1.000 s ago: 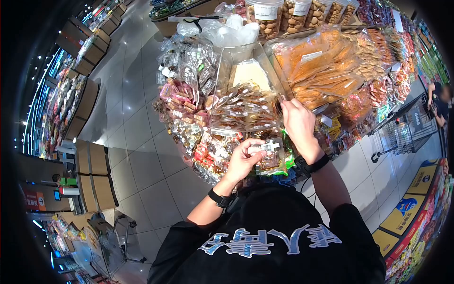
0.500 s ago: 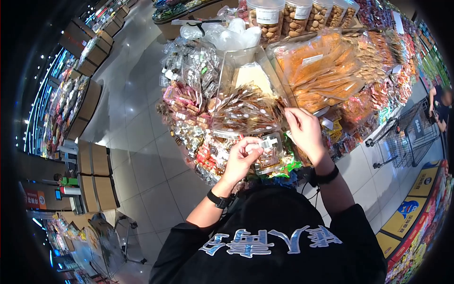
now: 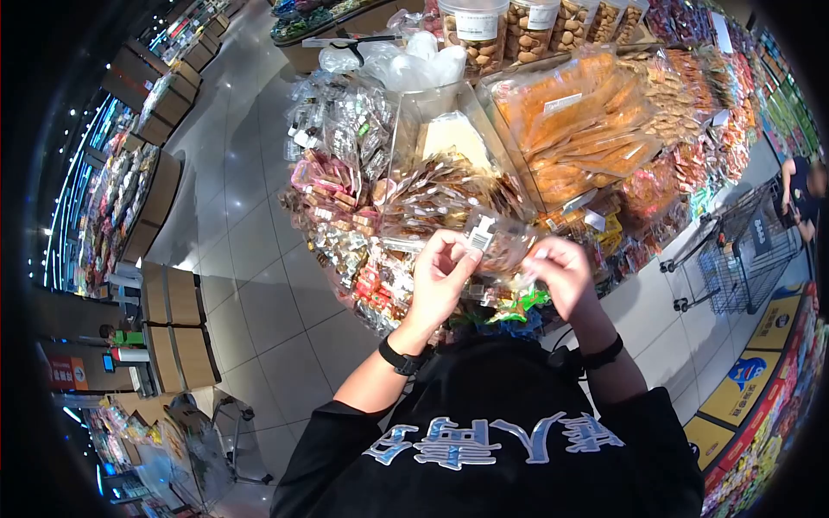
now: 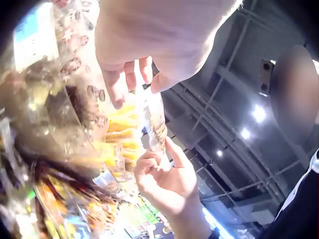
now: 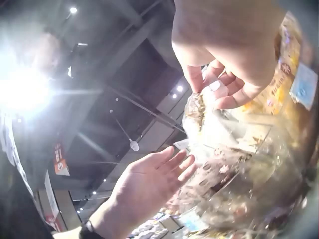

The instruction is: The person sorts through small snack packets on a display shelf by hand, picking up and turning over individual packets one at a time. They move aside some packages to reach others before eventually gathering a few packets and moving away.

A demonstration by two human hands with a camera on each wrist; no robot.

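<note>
A clear plastic packet of brown snack pieces (image 3: 511, 246) with a white barcode label (image 3: 481, 233) is held up between both hands, over the front of the display. My left hand (image 3: 439, 272) pinches its label end between thumb and fingers. At the opposite edge, my right hand (image 3: 563, 274) pinches the packet with thumb and fingertips. From the right wrist the packet (image 5: 196, 112) appears nearly edge-on below the fingers. Just beyond it lies a clear bin (image 3: 406, 129) of similar brown packets (image 3: 440, 186), partly covered by the held one.
Right of the bin are flat bags of orange snacks (image 3: 587, 112). Tubs of nuts (image 3: 475, 30) stand behind, and clear plastic bags (image 3: 423, 65) lie beside them. Small wrapped sweets (image 3: 371, 276) crowd the front left. A shopping cart (image 3: 734, 259) and a person (image 3: 803, 190) are at the right.
My right hand has come from the bin's right edge back to the packet and taken its right side. The packet has risen and tilted away from the sweets below it.
</note>
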